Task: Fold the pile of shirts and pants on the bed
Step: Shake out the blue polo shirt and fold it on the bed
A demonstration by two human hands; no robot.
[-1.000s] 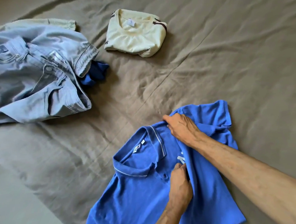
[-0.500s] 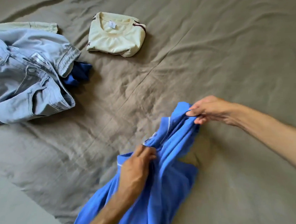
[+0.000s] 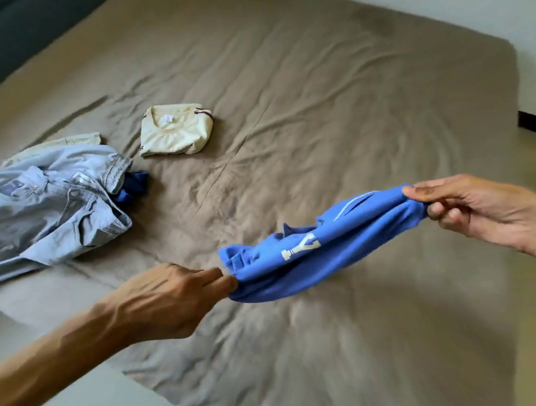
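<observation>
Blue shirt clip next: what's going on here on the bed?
A person is folding laundry on a bed. Both hands hold a blue polo shirt stretched between them above the sheet: the left hand pinches one end, the right hand pinches the other. A cream shirt already lies folded farther back. Light denim jeans sit unfolded to the left, with a dark blue garment poking out beneath them.

Two bare forearms, no sleeves showing, left hand (image 3: 169, 300) veined, right hand (image 3: 480, 205) without rings
</observation>
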